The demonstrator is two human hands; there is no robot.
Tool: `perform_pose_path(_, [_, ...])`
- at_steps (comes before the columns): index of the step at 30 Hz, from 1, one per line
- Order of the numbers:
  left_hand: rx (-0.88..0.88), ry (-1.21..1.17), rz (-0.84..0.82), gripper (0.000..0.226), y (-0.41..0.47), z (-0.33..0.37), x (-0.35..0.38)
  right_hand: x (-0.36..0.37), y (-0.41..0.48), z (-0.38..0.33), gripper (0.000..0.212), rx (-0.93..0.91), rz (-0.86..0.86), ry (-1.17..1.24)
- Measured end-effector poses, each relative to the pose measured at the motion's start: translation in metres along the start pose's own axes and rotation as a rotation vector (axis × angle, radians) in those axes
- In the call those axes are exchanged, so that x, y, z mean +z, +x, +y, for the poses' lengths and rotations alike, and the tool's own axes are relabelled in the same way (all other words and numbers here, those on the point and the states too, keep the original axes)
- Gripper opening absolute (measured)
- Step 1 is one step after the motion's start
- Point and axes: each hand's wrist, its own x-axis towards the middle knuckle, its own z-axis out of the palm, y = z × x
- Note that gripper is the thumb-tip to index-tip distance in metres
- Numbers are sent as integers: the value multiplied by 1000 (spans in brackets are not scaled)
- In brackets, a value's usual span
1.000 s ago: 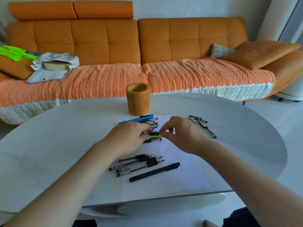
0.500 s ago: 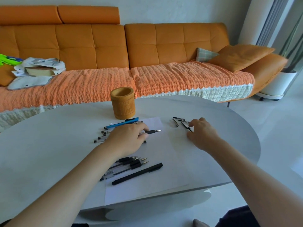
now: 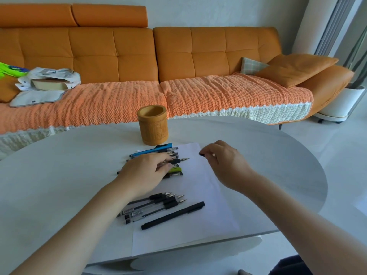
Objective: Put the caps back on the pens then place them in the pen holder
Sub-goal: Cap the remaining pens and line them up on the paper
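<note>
My left hand [image 3: 146, 174] pinches an uncapped black pen [image 3: 179, 160], its tip pointing right, above a cluster of pens that includes a blue pen [image 3: 151, 152] and a green-bodied pen [image 3: 175, 170]. A little to the right, my right hand [image 3: 225, 163] pinches a small black cap [image 3: 201, 154], apart from the pen tip. The round bamboo pen holder [image 3: 152, 128] stands upright behind them. Nearer me lie several uncapped pens [image 3: 158, 203] and one capped black pen [image 3: 172, 215] on a white paper sheet [image 3: 198, 221].
The white oval table [image 3: 49, 175] carries everything. Behind it runs an orange sofa [image 3: 178, 62] with a knitted throw, a cushion [image 3: 294, 68] and a white bag with a book [image 3: 47, 80]. A white planter [image 3: 341, 104] stands at far right.
My right hand has come back from the caps at the right, now holding a black cap near the pen tip. My left hand still holds the uncapped pen. The view swung back left.
</note>
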Motion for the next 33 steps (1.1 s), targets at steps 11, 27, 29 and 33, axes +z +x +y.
perform_pose_path(11, [43,-36,41,20,-8,-31,-14,19,14,-21,15,77,-120,380])
perform_pose_path(27, [104,-56,28,18,-15,-46,-19,35,18,-47,14,-21,-220,415])
perform_pose_path(29, [114,-79,9,15,-16,-44,-18,36,15,-50,14,-37,-213,411])
perform_pose_path(33, [90,-140,-74,14,-15,-42,-17,39,10,-53,20,-76,-221,401])
